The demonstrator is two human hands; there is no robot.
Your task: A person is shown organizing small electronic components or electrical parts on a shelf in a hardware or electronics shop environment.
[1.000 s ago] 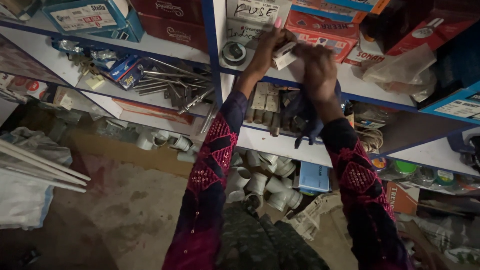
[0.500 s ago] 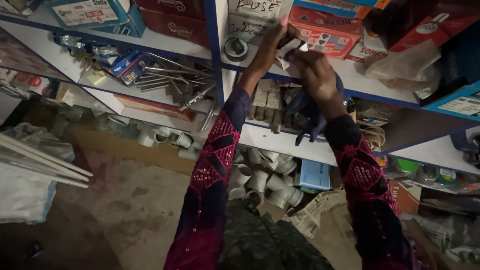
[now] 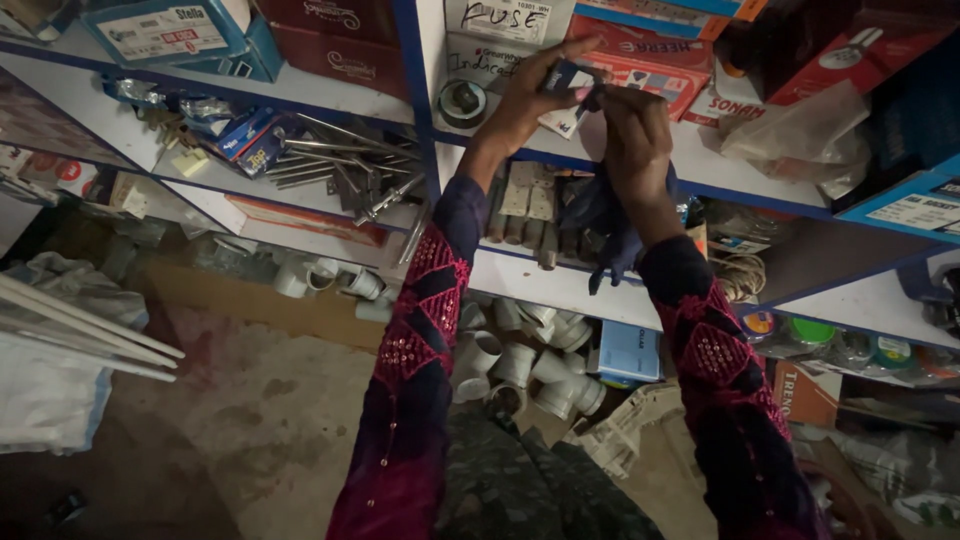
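**2 hands working a small box at a hardware shelf**

A person stood at blue-framed shelving, both arms in dark sleeves with pink patterning raised toward a white shelf (image 3: 700, 165); the view looked down along the arms. The left hand (image 3: 525, 100) was closed around a small blue-and-white box (image 3: 568, 82), fingers curled behind it and thumb on top, holding it just above the shelf edge, probably to steady it at working height. The right hand (image 3: 632, 125) met it from the right, fingertips pinched at the box's near end as if gripping a flap or its contents; what lay between those fingertips could not be made out. A dark blue cloth (image 3: 605, 225) hung below the right wrist; whether that hand held it could not be told.

Behind the hands stood red cartons (image 3: 640, 55) and a roll of tape (image 3: 463, 100); 1 shelf down lay brass hinges (image 3: 530, 200). To the left, loose metal rods (image 3: 340, 165) lay heaped on a shelf; white pipe fittings (image 3: 520, 355) were piled on the lowest level, beside a concrete floor (image 3: 250, 420).
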